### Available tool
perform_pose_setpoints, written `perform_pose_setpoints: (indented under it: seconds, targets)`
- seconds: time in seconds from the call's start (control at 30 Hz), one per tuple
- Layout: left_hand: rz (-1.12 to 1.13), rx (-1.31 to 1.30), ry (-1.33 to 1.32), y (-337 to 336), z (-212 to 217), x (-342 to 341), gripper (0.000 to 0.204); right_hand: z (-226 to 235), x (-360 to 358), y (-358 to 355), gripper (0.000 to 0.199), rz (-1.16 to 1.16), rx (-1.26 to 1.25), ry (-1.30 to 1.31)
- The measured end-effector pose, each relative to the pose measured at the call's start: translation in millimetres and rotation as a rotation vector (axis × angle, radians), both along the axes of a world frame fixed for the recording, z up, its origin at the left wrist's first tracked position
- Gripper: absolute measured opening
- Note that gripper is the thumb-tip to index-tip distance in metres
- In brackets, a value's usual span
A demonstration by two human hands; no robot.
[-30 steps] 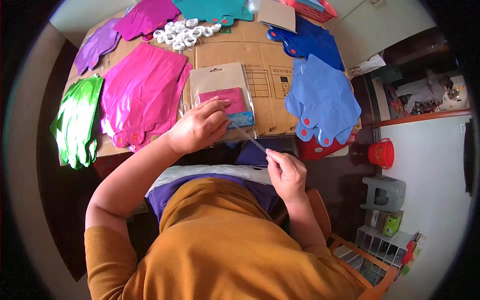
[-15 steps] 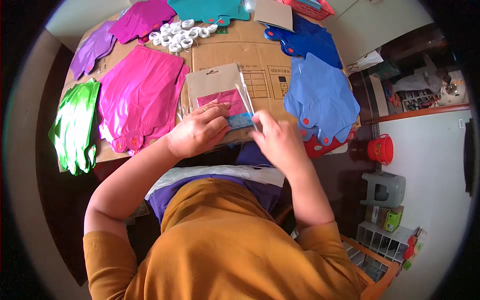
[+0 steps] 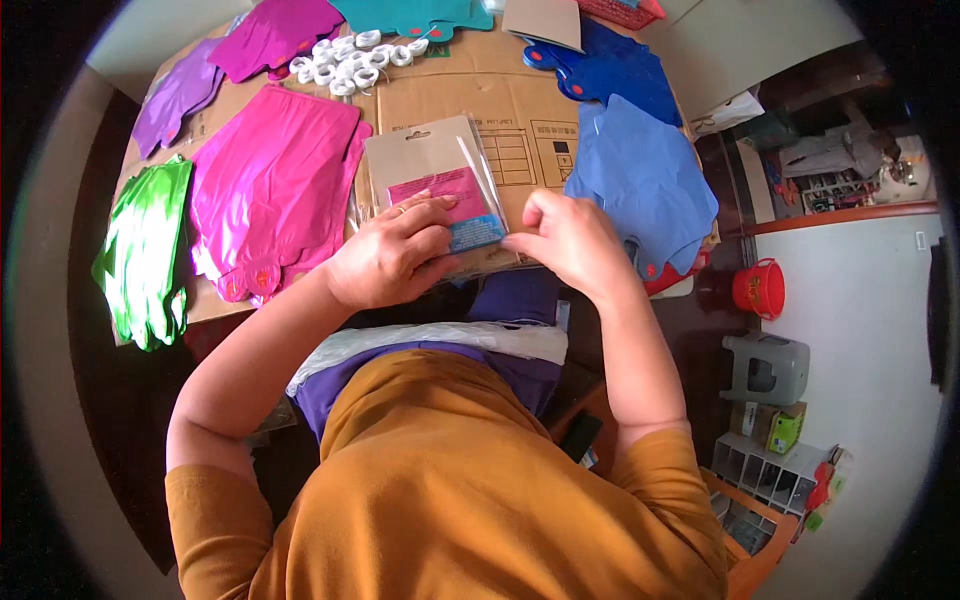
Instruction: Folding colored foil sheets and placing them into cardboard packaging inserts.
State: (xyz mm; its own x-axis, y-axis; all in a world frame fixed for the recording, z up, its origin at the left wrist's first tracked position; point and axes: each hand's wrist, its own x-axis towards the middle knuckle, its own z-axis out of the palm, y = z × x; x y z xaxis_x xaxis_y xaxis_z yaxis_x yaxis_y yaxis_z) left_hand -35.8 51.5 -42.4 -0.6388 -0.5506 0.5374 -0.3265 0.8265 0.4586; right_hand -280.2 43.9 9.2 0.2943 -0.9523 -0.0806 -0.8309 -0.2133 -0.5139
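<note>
A flat clear packet with a beige card (image 3: 410,158) and a pink and blue slip (image 3: 470,232) lies on the cardboard at the near middle. My left hand (image 3: 390,255) rests over its lower left part, fingers bent and closed on the packet, hiding part of the slip. At the lower right corner, the thumb of my right hand (image 3: 570,240) touches or nearly touches the packet's edge. Its other fingers curl above, with a gap between them and the thumb.
Flat shiny foil sheets with tabs lie around: pink (image 3: 275,190), green (image 3: 145,250), light blue (image 3: 645,190), dark blue (image 3: 625,75), teal (image 3: 410,15) and purple (image 3: 180,95). Small white rolls (image 3: 350,65) sit farther back. A red bucket (image 3: 760,290) and grey stool (image 3: 768,368) stand right.
My right hand has loosened from the packet's right edge and turned, its fingers lifting up and to the right. My left hand has stayed on the packet.
</note>
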Motion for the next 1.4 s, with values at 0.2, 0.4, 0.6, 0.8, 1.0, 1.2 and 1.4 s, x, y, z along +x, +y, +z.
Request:
perform_pose_setpoints:
  seconds: [0.2, 0.4, 0.6, 0.8, 1.0, 1.2, 1.4]
  targets:
    - [-0.057, 0.128, 0.044, 0, 2, 4, 0.021, -3, -12, 32, 0.008, 0.144, -0.293, -0.244]
    - [-0.073, 0.190, 0.040, -1, 3, 4, 0.029, -28, -10, 41, 0.012, 0.158, -0.325, -0.265]
    - [-0.086, 0.247, 0.049, 1, 4, 6, 0.035, -33, -11, 39, 0.015, 0.138, -0.315, -0.246]
    - [-0.083, 0.289, 0.031, 2, 3, 8, 0.038, -43, -10, 41, 0.020, 0.250, -0.557, -0.107]
    - [-0.091, 0.282, 0.033, 2, 2, 9, 0.041, -44, -14, 36, 0.018, 0.350, -0.638, -0.037]
    - [-0.085, 0.295, 0.025, 2, 2, 9, 0.041, -38, -20, 37, 0.018, 0.314, -0.408, -0.166]
    - [-0.094, 0.307, 0.030, 1, 1, 8, 0.041, -36, -17, 36, 0.020, 0.335, -0.525, -0.112]
